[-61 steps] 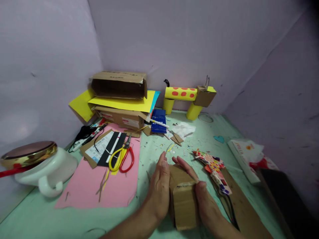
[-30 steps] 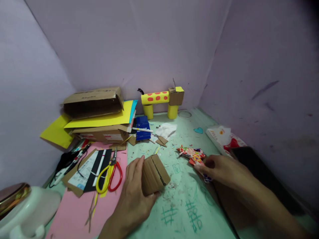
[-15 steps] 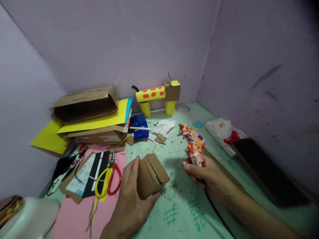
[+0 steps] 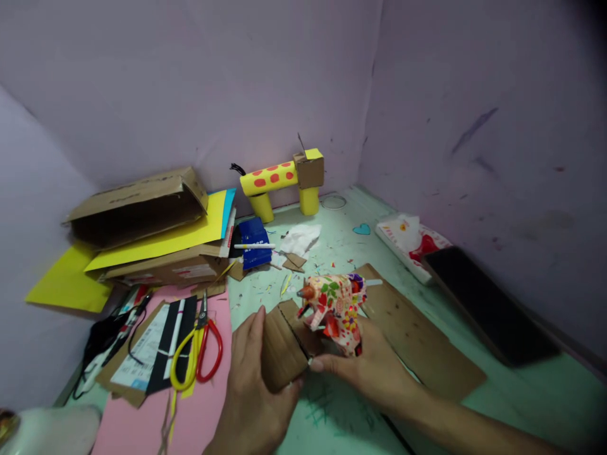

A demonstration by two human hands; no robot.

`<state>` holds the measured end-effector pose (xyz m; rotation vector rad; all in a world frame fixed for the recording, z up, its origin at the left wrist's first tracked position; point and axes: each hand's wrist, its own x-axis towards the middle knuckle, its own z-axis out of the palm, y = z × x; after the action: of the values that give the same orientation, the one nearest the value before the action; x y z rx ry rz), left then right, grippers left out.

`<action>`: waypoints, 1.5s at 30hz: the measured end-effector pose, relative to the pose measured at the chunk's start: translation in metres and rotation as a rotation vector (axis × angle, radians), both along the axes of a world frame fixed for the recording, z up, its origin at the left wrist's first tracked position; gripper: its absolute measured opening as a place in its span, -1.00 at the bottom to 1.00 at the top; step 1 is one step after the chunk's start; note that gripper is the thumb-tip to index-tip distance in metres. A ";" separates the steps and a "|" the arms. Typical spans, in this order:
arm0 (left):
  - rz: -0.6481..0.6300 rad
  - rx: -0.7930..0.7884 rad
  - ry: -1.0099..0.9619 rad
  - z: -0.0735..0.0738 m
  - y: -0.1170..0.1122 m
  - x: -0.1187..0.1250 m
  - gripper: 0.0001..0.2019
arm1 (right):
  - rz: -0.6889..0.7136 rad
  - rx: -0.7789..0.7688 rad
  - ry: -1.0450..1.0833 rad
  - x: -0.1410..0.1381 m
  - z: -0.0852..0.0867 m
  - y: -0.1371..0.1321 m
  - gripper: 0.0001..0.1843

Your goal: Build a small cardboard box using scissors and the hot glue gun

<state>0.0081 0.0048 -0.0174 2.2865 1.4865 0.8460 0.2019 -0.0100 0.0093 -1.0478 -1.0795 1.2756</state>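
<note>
A small brown cardboard box (image 4: 281,351) is gripped between the thumb and fingers of my left hand (image 4: 256,392). My right hand (image 4: 374,370) is closed on the handle of a glue gun (image 4: 336,302) wrapped in floral-patterned covering. Its orange-brown nozzle points left, above the far edge of the box, and a pale glue stick (image 4: 374,282) juts out at the back. The right thumb lies close to the box's right corner; whether it touches I cannot tell. A dark cord trails beneath my right wrist.
Scissors (image 4: 197,354) and pink paper (image 4: 142,417) lie left. A larger box (image 4: 137,215) sits on stacked coloured sheets. A yellow spotted giraffe-like model (image 4: 270,179) stands by the wall. Flat cardboard (image 4: 422,341) and a black phone-like slab (image 4: 488,306) lie right.
My right hand has brought the glue gun left and down to the small box, its nozzle turning leftward. The left hand keeps its hold. The view has shifted slightly right.
</note>
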 end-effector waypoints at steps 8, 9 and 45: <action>0.046 -0.019 -0.071 0.006 -0.003 0.009 -0.23 | -0.118 0.123 -0.326 -0.002 -0.018 -0.012 -0.93; 0.051 -0.018 -0.077 0.006 -0.004 0.011 -0.23 | -0.133 0.119 -0.351 -0.003 -0.022 -0.013 -0.96; 0.167 0.362 0.109 0.010 0.012 -0.001 -0.26 | -0.112 -0.117 -0.307 0.029 0.029 0.003 -0.79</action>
<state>0.0069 0.0171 -0.0077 2.5221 1.7100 1.1348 0.2308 -0.0072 0.0382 -1.4075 -1.1671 1.1218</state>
